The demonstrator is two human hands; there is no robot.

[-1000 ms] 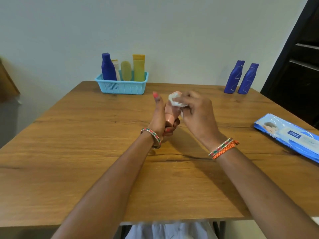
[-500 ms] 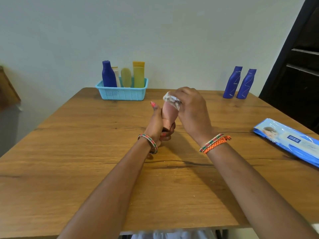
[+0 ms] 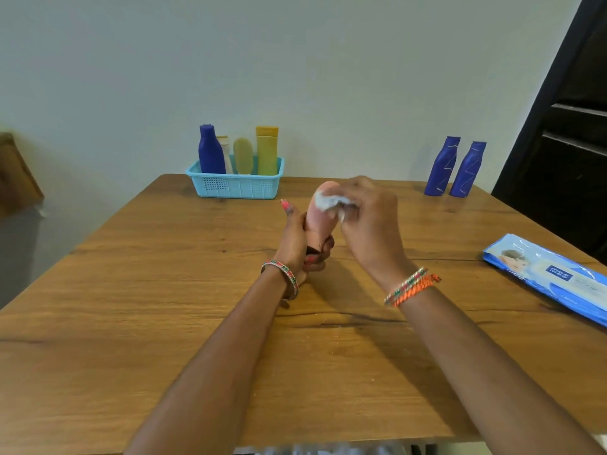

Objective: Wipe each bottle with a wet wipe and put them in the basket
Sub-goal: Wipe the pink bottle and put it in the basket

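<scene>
We note a smooth, matte pink bottle [image 3: 320,221], rounded and tapering, held above the wooden table [image 3: 131,323], nearer us than the basket [image 3: 236,187]. Its long axis stands near upright, tilted slightly, the broad rounded end up and the narrow end down in the left hand [image 3: 300,247], whose fingers curl round that narrow end, thumb raised alongside. The right hand [image 3: 369,224] pinches a crumpled white wet wipe [image 3: 330,201] against the bottle's upper end, fingers bent over it. The basket is pale blue perforated plastic, rectangular, and holds a dark blue bottle [image 3: 210,151] and three yellowish containers, upright. Well right of the basket, two glossy blue bottles [image 3: 455,167] stand touching. Further right and nearer us lies a flat, shiny blue wipes packet [image 3: 555,279]. The table grain is streaked, with a dark crack.
</scene>
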